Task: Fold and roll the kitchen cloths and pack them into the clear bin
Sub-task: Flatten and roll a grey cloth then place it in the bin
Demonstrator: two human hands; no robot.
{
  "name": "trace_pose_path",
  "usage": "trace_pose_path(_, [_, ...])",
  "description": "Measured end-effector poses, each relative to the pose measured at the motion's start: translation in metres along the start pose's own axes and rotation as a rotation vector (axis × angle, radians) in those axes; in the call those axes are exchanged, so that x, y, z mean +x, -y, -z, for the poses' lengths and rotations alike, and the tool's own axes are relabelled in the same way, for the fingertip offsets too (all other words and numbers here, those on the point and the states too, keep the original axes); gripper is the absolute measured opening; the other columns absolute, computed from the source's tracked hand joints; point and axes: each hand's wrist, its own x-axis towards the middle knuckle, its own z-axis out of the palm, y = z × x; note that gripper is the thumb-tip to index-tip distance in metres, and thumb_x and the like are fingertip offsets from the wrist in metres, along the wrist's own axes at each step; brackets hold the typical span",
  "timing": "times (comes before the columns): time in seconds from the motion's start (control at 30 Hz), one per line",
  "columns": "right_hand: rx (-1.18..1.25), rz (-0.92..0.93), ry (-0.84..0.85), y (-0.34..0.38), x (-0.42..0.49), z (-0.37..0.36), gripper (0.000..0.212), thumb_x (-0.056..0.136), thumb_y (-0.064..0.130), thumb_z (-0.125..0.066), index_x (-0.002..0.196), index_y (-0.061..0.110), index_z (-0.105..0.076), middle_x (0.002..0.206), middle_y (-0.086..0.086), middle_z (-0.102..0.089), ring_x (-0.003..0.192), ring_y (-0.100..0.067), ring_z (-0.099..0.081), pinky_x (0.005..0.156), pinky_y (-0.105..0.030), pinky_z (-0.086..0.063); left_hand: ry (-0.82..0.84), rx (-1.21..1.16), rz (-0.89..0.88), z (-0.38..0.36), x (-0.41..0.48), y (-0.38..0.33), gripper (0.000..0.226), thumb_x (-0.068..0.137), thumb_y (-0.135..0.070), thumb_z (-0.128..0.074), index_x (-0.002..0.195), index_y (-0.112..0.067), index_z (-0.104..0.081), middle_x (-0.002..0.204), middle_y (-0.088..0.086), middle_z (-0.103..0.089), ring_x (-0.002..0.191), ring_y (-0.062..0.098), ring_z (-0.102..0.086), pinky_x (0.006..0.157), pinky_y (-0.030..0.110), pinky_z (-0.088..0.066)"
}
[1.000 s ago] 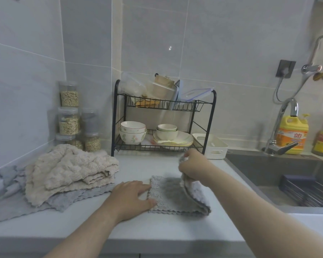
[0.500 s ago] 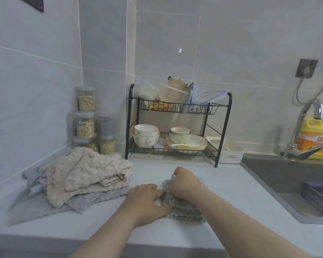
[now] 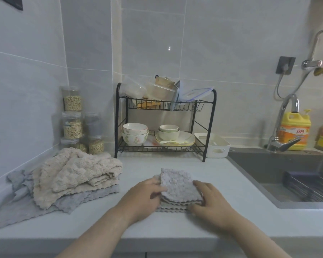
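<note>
Worktop (image 3: 157, 226) in pale grey runs across in front of me. A folded grey cloth (image 3: 179, 187) lies on it near the front edge, about midway along, as a thick square with scalloped layers showing on its near side. It sits directly between my two hands. My left hand (image 3: 142, 200) grips its left edge, fingers curled in against the layers. My right hand (image 3: 211, 203) holds its right edge, thumb along the side and fingers curled over the near right corner. Both hands touch the cloth, and most of its top face shows between them.

Toward the worktop's left end, well apart from my hands, a rumpled beige cloth (image 3: 77, 172) lies heaped on flat grey cloths (image 3: 78, 200). Behind that heap, in the back left corner, stand stacked clear jars (image 3: 72, 123) of grain. A black two-tier dish rack (image 3: 117, 118) stands along the back edge, straight behind the folded cloth, with bowls (image 3: 135, 135) on its lower shelf and containers on top. A white basket (image 3: 216, 146) sits just beside the rack's right leg. At the right end is a dark sink (image 3: 268, 164) with a tap (image 3: 287, 116) and a yellow bottle (image 3: 294, 131) behind it.
</note>
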Motion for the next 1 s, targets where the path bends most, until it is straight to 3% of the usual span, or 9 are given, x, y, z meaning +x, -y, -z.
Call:
trace_pose_path(0.07, [-0.021, -0.017, -0.098, 0.003, 0.001, -0.007, 0.081, 0.080, 0.057, -0.055, 0.148, 0.026, -0.025, 0.141, 0.003, -0.039, 0.132, -0.019, -0.033, 0.107, -0.031, -0.029, -0.080, -0.005, 0.040, -0.004, 0.003, -0.005, 0.029, 0.094, -0.025, -0.048, 0.081, -0.046, -0.063, 0.097, -0.018, -0.064, 0.088, 0.005, -0.061, 0.084, 0.031, -0.051])
trace_pose_path(0.13, [-0.083, -0.057, -0.153, 0.007, 0.005, -0.010, 0.075, 0.077, 0.062, -0.052, 0.140, 0.027, -0.033, 0.131, 0.000, -0.049, 0.123, -0.025, -0.040, 0.101, -0.034, -0.035, -0.156, -0.012, 0.092, -0.005, 0.003, -0.005, 0.026, 0.097, -0.028, -0.045, 0.076, -0.034, -0.058, 0.075, -0.007, -0.064, 0.070, 0.012, -0.061, 0.067, 0.034, -0.049])
trace_pose_path(0.23, [-0.151, -0.062, -0.185, 0.011, 0.009, -0.014, 0.055, 0.078, 0.058, -0.049, 0.123, 0.026, -0.042, 0.113, -0.002, -0.058, 0.109, -0.028, -0.047, 0.089, -0.035, -0.040, -0.202, -0.013, 0.083, -0.005, 0.001, -0.006, 0.022, 0.100, -0.029, -0.040, 0.080, -0.028, -0.050, 0.065, -0.001, -0.059, 0.059, 0.015, -0.055, 0.056, 0.033, -0.043])
trace_pose_path(0.33, [-0.138, -0.015, -0.154, 0.006, 0.012, -0.017, 0.049, 0.085, 0.035, -0.044, 0.131, 0.019, -0.038, 0.116, -0.005, -0.058, 0.108, -0.029, -0.046, 0.085, -0.034, -0.035, -0.199, 0.046, 0.073, -0.008, 0.000, -0.008, 0.024, 0.101, -0.029, -0.036, 0.078, -0.027, -0.040, 0.063, 0.000, -0.054, 0.056, 0.015, -0.049, 0.053, 0.031, -0.035])
trace_pose_path(0.57, [-0.202, 0.064, -0.081, 0.000, 0.012, -0.017, 0.062, 0.091, 0.021, -0.037, 0.150, 0.029, -0.020, 0.140, 0.000, -0.044, 0.121, -0.027, -0.038, 0.103, -0.033, -0.031, -0.094, 0.065, 0.053, -0.007, -0.002, -0.011, 0.008, 0.082, -0.018, -0.051, 0.089, -0.020, -0.049, 0.096, -0.011, -0.045, 0.074, 0.000, -0.051, 0.068, 0.025, -0.042])
trace_pose_path(0.7, [-0.255, 0.115, -0.078, -0.002, 0.013, -0.019, 0.065, 0.090, 0.025, -0.038, 0.151, 0.035, -0.017, 0.142, 0.006, -0.042, 0.119, -0.026, -0.040, 0.103, -0.032, -0.031, -0.044, -0.075, 0.123, -0.002, -0.003, -0.011, 0.066, 0.079, -0.018, -0.056, 0.139, -0.039, -0.037, 0.145, -0.018, -0.020, 0.119, 0.004, -0.044, 0.094, 0.015, -0.031])
trace_pose_path(0.83, [-0.284, 0.078, -0.059, -0.003, 0.015, -0.021, 0.063, 0.088, 0.031, -0.032, 0.150, 0.031, -0.020, 0.140, 0.002, -0.044, 0.119, -0.027, -0.039, 0.103, -0.033, -0.031, 0.028, -0.074, 0.168, -0.002, -0.003, -0.014, 0.056, 0.090, -0.015, -0.039, 0.144, -0.029, -0.040, 0.160, -0.015, 0.003, 0.145, 0.010, -0.014, 0.110, 0.025, -0.021])
trace_pose_path(0.93, [-0.269, 0.051, -0.046, -0.002, 0.014, -0.021, 0.065, 0.086, 0.033, -0.031, 0.150, 0.025, -0.021, 0.145, -0.002, -0.036, 0.124, -0.028, -0.034, 0.106, -0.034, -0.029, 0.046, -0.028, 0.151, -0.003, -0.003, -0.015, 0.045, 0.100, -0.036, -0.026, 0.138, -0.028, -0.049, 0.157, -0.019, 0.004, 0.142, 0.003, -0.009, 0.114, 0.032, -0.015])
trace_pose_path(1.0, [-0.184, 0.057, -0.037, -0.001, 0.012, -0.018, 0.064, 0.087, 0.033, -0.034, 0.150, 0.024, -0.021, 0.156, -0.005, -0.021, 0.135, -0.027, -0.024, 0.112, -0.036, -0.023, 0.042, 0.016, 0.121, -0.003, -0.004, -0.012, 0.066, 0.093, -0.064, -0.012, 0.142, -0.031, -0.043, 0.153, -0.026, 0.006, 0.142, -0.002, -0.001, 0.116, 0.035, -0.011])
